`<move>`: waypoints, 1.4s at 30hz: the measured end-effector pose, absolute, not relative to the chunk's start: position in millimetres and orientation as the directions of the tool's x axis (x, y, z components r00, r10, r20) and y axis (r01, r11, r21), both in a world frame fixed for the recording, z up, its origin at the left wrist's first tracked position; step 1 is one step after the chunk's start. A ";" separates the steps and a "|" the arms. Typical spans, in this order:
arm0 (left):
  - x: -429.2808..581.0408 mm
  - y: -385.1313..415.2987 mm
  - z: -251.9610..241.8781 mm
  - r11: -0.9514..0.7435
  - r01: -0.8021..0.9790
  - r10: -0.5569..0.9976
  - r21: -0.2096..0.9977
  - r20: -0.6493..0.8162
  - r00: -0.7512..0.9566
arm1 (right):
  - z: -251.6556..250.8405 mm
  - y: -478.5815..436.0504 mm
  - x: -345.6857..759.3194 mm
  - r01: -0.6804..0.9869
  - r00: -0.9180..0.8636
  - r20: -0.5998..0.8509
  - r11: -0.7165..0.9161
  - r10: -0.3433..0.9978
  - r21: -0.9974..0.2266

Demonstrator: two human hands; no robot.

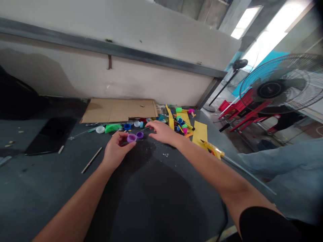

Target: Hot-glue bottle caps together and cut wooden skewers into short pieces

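purple bottle cap (131, 138) pinched in the curled fingers of the left hand (116, 148), right hand (161, 132) open just beside it
second purple cap (139, 135) on the dark surface (50, 188) between the hands, right fingers spread just above it; heap of colored caps (176, 122) and yellow paper strips (200, 133) just beyond, flattened cardboard (118, 111) far left of them, yellow glue gun (212, 149) near the right edge of the surface, standing fan (275, 87) off to the right

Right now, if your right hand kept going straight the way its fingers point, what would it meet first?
Most likely the small purple plastic cap on the dark tabletop, just ahead of the right hand. Depth is hard to judge from this view, so the hand might pass just beyond it.
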State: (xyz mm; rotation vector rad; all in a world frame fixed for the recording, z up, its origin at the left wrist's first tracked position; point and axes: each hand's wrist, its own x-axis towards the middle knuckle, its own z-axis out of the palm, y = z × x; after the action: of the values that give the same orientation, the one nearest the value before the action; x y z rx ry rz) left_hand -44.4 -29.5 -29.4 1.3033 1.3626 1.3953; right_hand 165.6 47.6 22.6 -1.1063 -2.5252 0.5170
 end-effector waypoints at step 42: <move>-44.7 -25.0 -32.2 0.049 -0.171 0.999 0.984 -0.045 0.023 | -0.2 20.5 145.0 0.406 -0.554 0.169 0.441 0.815 -0.801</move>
State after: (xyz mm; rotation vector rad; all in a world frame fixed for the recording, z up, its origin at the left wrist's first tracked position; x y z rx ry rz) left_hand -44.7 -25.0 -32.2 1.0572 1.0903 1.2370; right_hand 145.0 20.5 -0.2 -1.0211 -2.1499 0.9832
